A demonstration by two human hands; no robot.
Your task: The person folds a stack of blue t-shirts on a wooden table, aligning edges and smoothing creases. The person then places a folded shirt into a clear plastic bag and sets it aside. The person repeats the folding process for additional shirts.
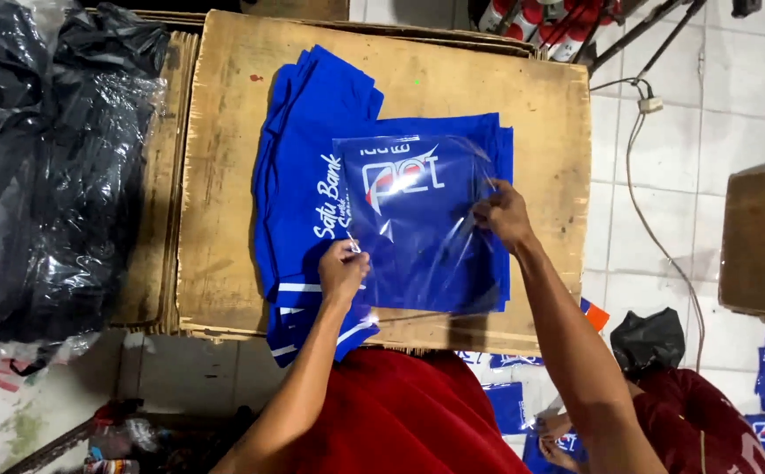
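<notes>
Bare forearms and ringless hands; red garment over the lap

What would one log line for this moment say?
left hand: pinching clear plastic bag edge | right hand: gripping bag's opposite edge | inside: folded blue garment | under: blue garment stack on cardboard
</notes>
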